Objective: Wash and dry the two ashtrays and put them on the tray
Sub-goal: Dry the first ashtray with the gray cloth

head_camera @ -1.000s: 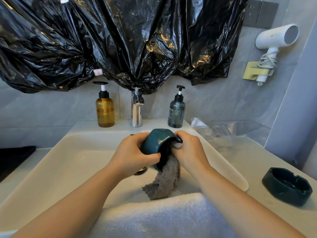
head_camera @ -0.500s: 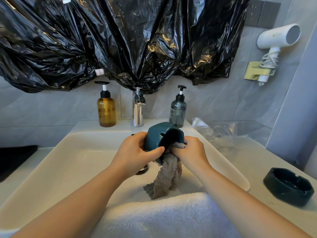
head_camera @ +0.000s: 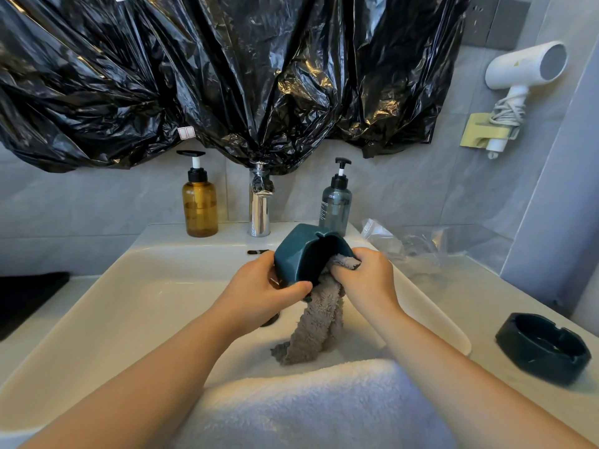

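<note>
- Since a second ago, lifted the teal ashtray (head_camera: 291,254) a little higher over the sink (head_camera: 146,286) and tipped it further, so that its hollow now faces right and toward the camera.
- Grips it on edge with the left hand (head_camera: 259,293), thumb curled over the near lower rim, fingers wrapped round the far outer wall.
- Right hand (head_camera: 366,280) moved up with it, knuckles now at the mouth of the hollow rather than lower beside the rim.
- Pinches a grey cloth (head_camera: 316,332) in curled right fingers, one bunched end pressed into the hollow. Rest of the cloth hanging straight down, lower end reaching the basin floor just behind a white towel (head_camera: 308,406).
- White towel draped over the near sink rim, between the two forearms.
- Second ashtray (head_camera: 544,348) upright on the counter (head_camera: 502,303) to the right of the sink, well apart from both hands, hollow facing up, notches in its rim.
- Behind the basin: chrome tap (head_camera: 259,209) in the middle, amber pump bottle (head_camera: 200,205) to its left, grey pump bottle (head_camera: 335,205) to its right and just behind the held ashtray.
- Crumpled clear plastic bag (head_camera: 421,244) on the counter, right of the grey bottle.
- Black plastic sheeting (head_camera: 227,76) across the wall above the tap; white hair dryer (head_camera: 525,66) in a wall holder at upper right.
</note>
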